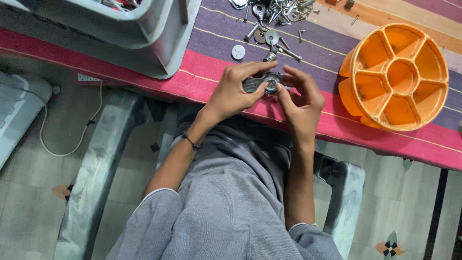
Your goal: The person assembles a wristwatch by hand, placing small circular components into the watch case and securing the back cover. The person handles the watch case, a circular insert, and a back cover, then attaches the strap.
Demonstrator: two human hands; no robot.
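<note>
Both hands, left hand and right hand, pinch a small metal part.

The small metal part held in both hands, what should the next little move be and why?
Probably turn the round metal piece further with the right hand while the left hand steadies the dark flat part. Both hands pinch it over the striped cloth, so it seems unfinished.

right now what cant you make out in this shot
Head view only:
- small dark metal part: mostly wrapped by left hand and right hand; its kind is unclear.
- grey crate: cut off by the top edge.
- loose hardware pile: pieces too small, partly cut off.
</note>
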